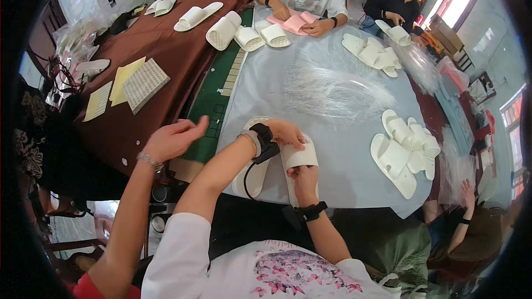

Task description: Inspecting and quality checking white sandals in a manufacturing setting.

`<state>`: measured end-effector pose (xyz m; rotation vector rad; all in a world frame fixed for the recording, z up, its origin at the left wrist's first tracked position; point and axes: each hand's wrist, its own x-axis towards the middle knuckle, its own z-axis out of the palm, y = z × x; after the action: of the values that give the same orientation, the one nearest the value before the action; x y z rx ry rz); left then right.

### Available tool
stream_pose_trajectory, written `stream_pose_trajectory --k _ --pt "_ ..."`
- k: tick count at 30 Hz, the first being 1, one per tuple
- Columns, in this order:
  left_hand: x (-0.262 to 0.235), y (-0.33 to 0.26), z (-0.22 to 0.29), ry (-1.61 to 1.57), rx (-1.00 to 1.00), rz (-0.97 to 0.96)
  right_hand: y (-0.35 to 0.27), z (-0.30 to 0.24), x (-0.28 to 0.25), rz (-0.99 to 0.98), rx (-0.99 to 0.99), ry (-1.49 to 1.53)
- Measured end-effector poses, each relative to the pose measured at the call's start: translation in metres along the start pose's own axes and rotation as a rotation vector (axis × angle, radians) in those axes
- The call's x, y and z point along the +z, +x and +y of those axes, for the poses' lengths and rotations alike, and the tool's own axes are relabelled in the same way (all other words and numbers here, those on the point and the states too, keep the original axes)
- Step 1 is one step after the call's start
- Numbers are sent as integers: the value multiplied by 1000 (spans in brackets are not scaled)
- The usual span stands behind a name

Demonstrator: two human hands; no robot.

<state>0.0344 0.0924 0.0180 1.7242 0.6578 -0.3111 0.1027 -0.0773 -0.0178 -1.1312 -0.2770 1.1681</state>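
Note:
A white slide sandal [300, 158] lies at the near edge of the grey-covered table, its strap facing up. My left hand [286, 132] is closed on its far end, the thumb against the strap edge. From the near side, my right hand [305, 181] reaches to the strap opening with its fingers bent, and the fingertips are hidden under the strap. To the left, a second white slide [252, 173] lies partly behind my left wrist, which carries a black strapped device [265, 143].
White slides [400, 147] are piled at the right, others [372, 54] farther back. Clear plastic bags [343, 91] cover mid-table. A co-worker's hand [176, 139] reaches in from the left. Across the table, a person holds pink slides [293, 22]. Label sheets [145, 84] lie on the brown cloth.

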Motion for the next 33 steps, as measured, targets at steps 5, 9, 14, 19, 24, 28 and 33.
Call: stream_pose_trajectory --k 5,9,14,19,24,28,33 --pt "5 -7 -7 -109 -60 90 2 4 -2 -25 -25 -4" --pt "18 -13 -7 -199 8 390 -8 -6 -6 -172 -58 27" --pt "39 -25 0 -680 433 912 -48 -61 -24 -228 -20 -333" --pt "43 -56 -8 -791 534 999 -18 -97 5 -249 -546 -851" --pt "32 -65 -30 -1158 547 907 52 -49 76 -450 -727 -919" --pt "25 -57 -45 -1402 648 913 69 -18 85 -422 -442 -734" --pt "23 -48 -57 -1666 881 1183 72 -11 64 -184 -299 -146"
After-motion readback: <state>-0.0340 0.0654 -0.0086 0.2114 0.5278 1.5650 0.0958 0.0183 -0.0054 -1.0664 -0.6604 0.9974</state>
